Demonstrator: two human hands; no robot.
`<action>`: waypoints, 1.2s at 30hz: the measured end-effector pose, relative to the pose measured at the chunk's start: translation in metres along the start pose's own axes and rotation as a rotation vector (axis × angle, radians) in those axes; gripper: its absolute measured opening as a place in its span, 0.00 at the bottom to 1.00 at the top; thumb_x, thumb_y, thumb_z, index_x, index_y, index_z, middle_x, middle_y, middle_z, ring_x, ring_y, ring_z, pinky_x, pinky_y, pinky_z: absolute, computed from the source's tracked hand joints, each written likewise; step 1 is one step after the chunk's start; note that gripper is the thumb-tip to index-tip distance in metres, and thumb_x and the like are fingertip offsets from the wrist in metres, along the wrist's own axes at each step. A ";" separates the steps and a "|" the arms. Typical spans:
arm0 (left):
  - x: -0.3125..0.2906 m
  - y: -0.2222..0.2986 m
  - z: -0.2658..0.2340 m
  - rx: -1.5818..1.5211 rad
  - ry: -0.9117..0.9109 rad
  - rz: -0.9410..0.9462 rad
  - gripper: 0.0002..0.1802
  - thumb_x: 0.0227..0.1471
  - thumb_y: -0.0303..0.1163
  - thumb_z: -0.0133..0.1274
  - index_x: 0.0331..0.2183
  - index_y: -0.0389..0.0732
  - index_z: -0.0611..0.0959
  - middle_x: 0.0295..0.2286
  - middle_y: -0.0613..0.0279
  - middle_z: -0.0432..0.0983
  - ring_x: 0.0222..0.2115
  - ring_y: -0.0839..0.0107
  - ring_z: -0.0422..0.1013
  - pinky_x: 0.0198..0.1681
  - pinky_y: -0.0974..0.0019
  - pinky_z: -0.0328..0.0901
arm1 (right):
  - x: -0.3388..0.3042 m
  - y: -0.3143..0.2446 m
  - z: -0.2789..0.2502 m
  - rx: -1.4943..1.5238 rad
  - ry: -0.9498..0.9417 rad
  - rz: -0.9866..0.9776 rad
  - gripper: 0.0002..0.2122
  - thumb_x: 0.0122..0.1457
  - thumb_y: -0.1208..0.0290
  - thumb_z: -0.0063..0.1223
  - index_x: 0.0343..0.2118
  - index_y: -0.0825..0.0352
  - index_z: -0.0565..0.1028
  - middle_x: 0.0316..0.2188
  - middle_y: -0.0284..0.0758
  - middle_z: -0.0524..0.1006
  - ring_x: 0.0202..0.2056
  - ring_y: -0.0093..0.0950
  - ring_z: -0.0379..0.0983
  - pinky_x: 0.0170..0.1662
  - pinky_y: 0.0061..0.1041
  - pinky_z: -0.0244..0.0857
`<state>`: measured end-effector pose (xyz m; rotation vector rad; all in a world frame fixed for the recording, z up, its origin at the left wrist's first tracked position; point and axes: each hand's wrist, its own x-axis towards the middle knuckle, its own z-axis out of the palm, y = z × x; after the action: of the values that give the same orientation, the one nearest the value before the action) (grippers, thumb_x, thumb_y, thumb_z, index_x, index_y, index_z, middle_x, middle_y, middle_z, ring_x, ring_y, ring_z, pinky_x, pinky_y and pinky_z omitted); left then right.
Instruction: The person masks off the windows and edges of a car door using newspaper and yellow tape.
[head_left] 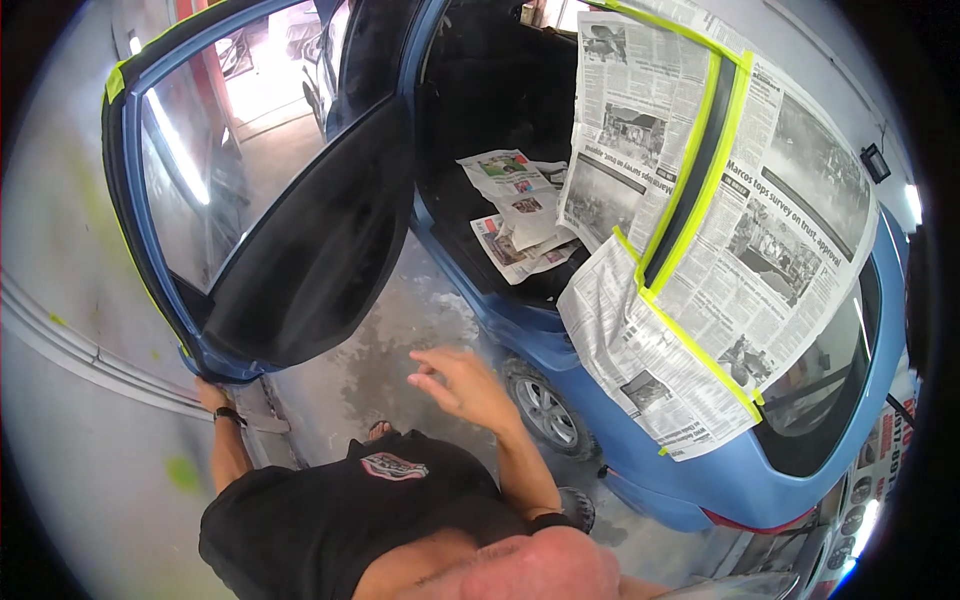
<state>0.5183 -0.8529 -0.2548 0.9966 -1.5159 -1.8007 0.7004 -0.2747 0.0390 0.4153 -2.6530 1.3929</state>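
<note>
Car: I am looking down on a blue hatchback that is sitting on wet concrete floor.
Masking: newspaper sheets edged with yellow-green tape are covering its rear side.
Door: the open rear door is standing to my left, more newspaper lying inside the cabin.
Left hand: it is gripping the door's lower corner.
Right hand: it is hovering open, fingers spread, near the rear wheel, touching nothing.

The left hand is hiding partly behind the open car door at lower left; the right hand is blurring.
</note>
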 end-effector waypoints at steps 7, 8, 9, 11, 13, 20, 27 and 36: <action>-0.057 -0.010 -0.019 0.043 -0.067 -0.073 0.29 0.65 0.60 0.45 0.36 0.42 0.80 0.26 0.67 0.72 0.20 0.74 0.63 0.23 0.68 0.59 | 0.041 -0.003 0.047 0.045 -0.140 -0.139 0.20 0.63 0.62 0.59 0.51 0.72 0.77 0.36 0.44 0.83 0.40 0.43 0.80 0.44 0.37 0.72; -0.081 -0.005 -0.023 0.071 -0.084 -0.051 0.28 0.65 0.60 0.46 0.35 0.42 0.80 0.26 0.67 0.71 0.20 0.75 0.63 0.23 0.69 0.59 | 0.048 -0.005 0.055 0.060 -0.175 -0.163 0.20 0.63 0.61 0.59 0.51 0.73 0.77 0.37 0.45 0.82 0.40 0.43 0.80 0.44 0.37 0.72; -0.104 0.000 -0.026 0.098 -0.100 -0.030 0.28 0.65 0.60 0.46 0.34 0.43 0.80 0.25 0.68 0.71 0.19 0.75 0.62 0.22 0.69 0.59 | 0.055 -0.008 0.062 0.075 -0.210 -0.188 0.21 0.64 0.61 0.59 0.52 0.73 0.76 0.38 0.46 0.82 0.41 0.43 0.80 0.45 0.38 0.72; -0.133 0.005 -0.033 0.155 -0.170 -0.024 0.28 0.66 0.59 0.46 0.32 0.43 0.80 0.25 0.69 0.70 0.19 0.77 0.62 0.22 0.70 0.58 | 0.065 -0.013 0.072 0.101 -0.233 -0.246 0.22 0.64 0.60 0.59 0.53 0.74 0.75 0.41 0.47 0.81 0.41 0.44 0.80 0.45 0.38 0.72; -0.156 0.001 -0.048 0.216 -0.285 -0.061 0.28 0.67 0.57 0.45 0.29 0.44 0.80 0.23 0.72 0.69 0.19 0.79 0.61 0.22 0.71 0.56 | 0.068 -0.016 0.078 0.118 -0.208 -0.304 0.24 0.63 0.60 0.59 0.55 0.74 0.74 0.45 0.48 0.79 0.41 0.45 0.80 0.45 0.39 0.72; -0.244 -0.008 -0.054 0.334 -0.692 -0.010 0.25 0.70 0.47 0.45 0.26 0.40 0.79 0.20 0.77 0.65 0.19 0.83 0.60 0.22 0.70 0.56 | 0.052 -0.025 0.060 0.213 -0.317 -0.125 0.31 0.59 0.55 0.64 0.57 0.75 0.72 0.48 0.48 0.78 0.47 0.39 0.79 0.50 0.38 0.71; -0.324 0.010 -0.026 0.562 -1.191 -0.112 0.22 0.66 0.43 0.54 0.25 0.36 0.80 0.20 0.73 0.70 0.21 0.83 0.64 0.23 0.70 0.58 | -0.003 0.010 0.041 0.256 -0.050 -0.018 0.30 0.52 0.61 0.73 0.53 0.73 0.73 0.46 0.45 0.79 0.48 0.37 0.78 0.53 0.34 0.70; -0.353 0.049 0.003 0.598 -1.444 -0.300 0.23 0.67 0.46 0.52 0.36 0.33 0.85 0.25 0.71 0.75 0.26 0.81 0.69 0.29 0.70 0.65 | -0.047 -0.002 0.008 0.233 0.007 0.038 0.27 0.54 0.65 0.70 0.55 0.68 0.74 0.48 0.43 0.80 0.50 0.37 0.78 0.52 0.34 0.70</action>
<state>0.7100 -0.5733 -0.1445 -0.0909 -2.9645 -2.4894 0.7459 -0.2740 0.0253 0.3830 -2.5130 1.7196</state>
